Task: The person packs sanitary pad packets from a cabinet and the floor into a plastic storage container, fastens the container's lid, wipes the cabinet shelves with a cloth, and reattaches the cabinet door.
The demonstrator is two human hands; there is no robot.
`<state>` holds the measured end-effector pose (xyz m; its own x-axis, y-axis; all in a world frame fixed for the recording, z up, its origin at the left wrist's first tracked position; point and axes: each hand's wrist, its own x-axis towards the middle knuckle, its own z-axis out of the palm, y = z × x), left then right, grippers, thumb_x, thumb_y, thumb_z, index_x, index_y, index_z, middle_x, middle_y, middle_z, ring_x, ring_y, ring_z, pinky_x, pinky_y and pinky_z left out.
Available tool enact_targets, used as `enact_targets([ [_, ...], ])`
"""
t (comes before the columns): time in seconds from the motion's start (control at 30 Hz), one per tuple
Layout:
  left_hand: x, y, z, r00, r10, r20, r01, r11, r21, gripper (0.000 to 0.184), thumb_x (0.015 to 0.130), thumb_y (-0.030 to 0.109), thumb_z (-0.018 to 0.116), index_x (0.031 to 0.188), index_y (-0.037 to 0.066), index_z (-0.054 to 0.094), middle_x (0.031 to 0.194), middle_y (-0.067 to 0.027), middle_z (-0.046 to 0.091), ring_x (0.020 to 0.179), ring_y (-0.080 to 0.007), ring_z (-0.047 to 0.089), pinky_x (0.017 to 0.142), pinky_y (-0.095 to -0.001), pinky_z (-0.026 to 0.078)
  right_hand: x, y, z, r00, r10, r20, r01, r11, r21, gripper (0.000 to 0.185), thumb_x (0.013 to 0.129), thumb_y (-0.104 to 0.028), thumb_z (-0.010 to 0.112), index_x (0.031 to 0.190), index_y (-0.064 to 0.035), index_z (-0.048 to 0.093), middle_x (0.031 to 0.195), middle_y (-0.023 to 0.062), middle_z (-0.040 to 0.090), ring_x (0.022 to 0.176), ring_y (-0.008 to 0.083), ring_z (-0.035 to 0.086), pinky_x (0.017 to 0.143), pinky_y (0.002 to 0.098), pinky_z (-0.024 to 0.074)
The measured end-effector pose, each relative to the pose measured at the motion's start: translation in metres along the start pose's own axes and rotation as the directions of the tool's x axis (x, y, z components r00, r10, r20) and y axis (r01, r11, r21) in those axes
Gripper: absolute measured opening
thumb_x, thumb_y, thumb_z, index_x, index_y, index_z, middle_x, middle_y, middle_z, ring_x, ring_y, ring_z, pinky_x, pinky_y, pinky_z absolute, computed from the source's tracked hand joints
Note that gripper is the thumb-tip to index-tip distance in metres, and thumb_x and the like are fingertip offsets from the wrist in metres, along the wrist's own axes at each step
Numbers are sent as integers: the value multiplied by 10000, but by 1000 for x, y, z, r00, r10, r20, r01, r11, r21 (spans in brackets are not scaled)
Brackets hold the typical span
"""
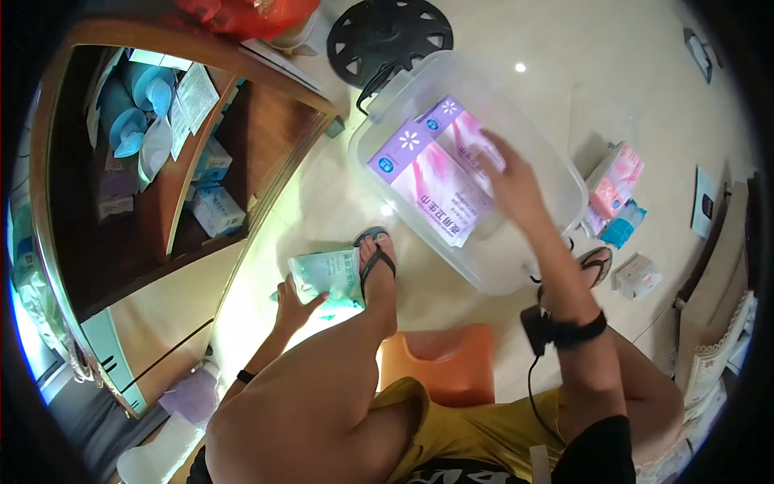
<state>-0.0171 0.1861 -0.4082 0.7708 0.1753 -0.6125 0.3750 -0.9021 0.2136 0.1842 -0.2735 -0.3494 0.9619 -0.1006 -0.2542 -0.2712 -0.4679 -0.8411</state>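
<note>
A clear plastic bin (516, 270) stands on the floor in front of me, with two purple-and-pink packs of sanitary pads (427, 181) side by side in it. My right hand (509, 179) reaches into the bin, its fingers and thumb at the right edge of the farther pack (451, 129). Low on the left, beside my sandalled foot, a green pack of sanitary pads (329, 273) lies on the floor. My left hand (295, 308) has its near edge between thumb and fingers; part of the grip is hidden.
An open wooden cabinet (274, 153) at left holds pump bottles (149, 89) and boxes (216, 211). Right of the bin lie a pink pack (617, 177), a blue pack (623, 224) and a white box (638, 277). A black round base (389, 36) stands behind; an orange stool (443, 371) is beneath me.
</note>
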Motion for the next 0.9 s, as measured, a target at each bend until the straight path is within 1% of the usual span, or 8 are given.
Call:
enact_targets([
  [0.03, -3, 10, 2, 998, 37, -52, -38, 999, -11, 1057, 705, 510, 830, 1424, -53, 297, 1262, -279, 464, 1206, -422, 479, 1015, -496, 407, -22, -26, 3, 997, -13, 70, 11, 1000, 26, 694, 884, -491, 622, 1399, -45, 491, 1272, 280, 588, 1196, 379, 579, 998, 395, 450],
  [0.07, 5, 13, 3, 996, 64, -58, -65, 998, -17, 1057, 705, 510, 830, 1424, -53, 297, 1262, -279, 464, 1206, -422, 479, 1015, -496, 407, -51, -32, 29, 963, -236, 130, 268, 893, -361, 778, 861, -484, 644, 1482, -98, 381, 1395, 278, 479, 1277, 408, 489, 1029, 471, 410],
  [0.1, 13, 4, 6, 997, 78, -27, -81, 987, -141, 1021, 694, 486, 844, 1393, -61, 339, 1269, -267, 467, 1212, -409, 479, 1012, -482, 412, -64, -39, 40, 971, -171, 166, 236, 798, -555, 824, 857, -442, 658, 1534, -163, 280, 1480, 249, 359, 1327, 408, 394, 1044, 551, 351],
  [0.2, 29, -6, 10, 998, 57, 8, -53, 965, -256, 922, 654, 434, 884, 1296, -70, 454, 1267, -255, 504, 1199, -380, 510, 996, -453, 431, -64, -20, 60, 954, -294, 52, 266, 760, -593, 809, 863, -404, 660, 1541, -199, 269, 1498, 215, 322, 1320, 391, 371, 1035, 590, 325],
  [0.33, 48, -35, 28, 1000, -2, -10, -1, 960, -280, 1181, 548, 508, 917, 1364, -153, 377, 1304, -291, 526, 1236, -369, 519, 1038, -437, 421, -62, -12, 63, 974, -222, 45, 204, 775, -598, 780, 874, -423, 647, 1540, -288, 264, 1502, 166, 328, 1318, 373, 369, 1028, 592, 325],
  [0.53, 40, 0, 3, 991, -74, 114, 98, 970, -221, 1083, 577, 517, 894, 1315, -115, 416, 1240, -289, 524, 1168, -393, 535, 1004, -440, 444, -61, -11, 65, 975, -219, 35, 196, 779, -595, 777, 893, -412, 635, 1547, -316, 226, 1516, 147, 312, 1345, 368, 350, 1052, 604, 311],
  [0.8, 28, 15, 20, 1000, -13, -26, 7, 978, -209, 1178, 624, 579, 860, 1384, -110, 282, 1377, -326, 364, 1302, -412, 391, 1053, -488, 370, -58, -17, 64, 989, -111, 100, 149, 773, -616, 765, 917, -412, 610, 1551, -335, 189, 1549, 130, 248, 1385, 378, 300, 1087, 601, 292],
  [0.9, 14, 50, 1, 997, -20, -79, 2, 975, -224, 1026, 631, 532, 876, 1252, -49, 301, 1109, -295, 565, 1037, -422, 584, 861, -476, 480, -58, -14, 66, 986, -148, 70, 158, 749, -643, 781, 907, -401, 625, 1552, -325, 192, 1546, 131, 257, 1378, 374, 310, 1076, 598, 309],
])
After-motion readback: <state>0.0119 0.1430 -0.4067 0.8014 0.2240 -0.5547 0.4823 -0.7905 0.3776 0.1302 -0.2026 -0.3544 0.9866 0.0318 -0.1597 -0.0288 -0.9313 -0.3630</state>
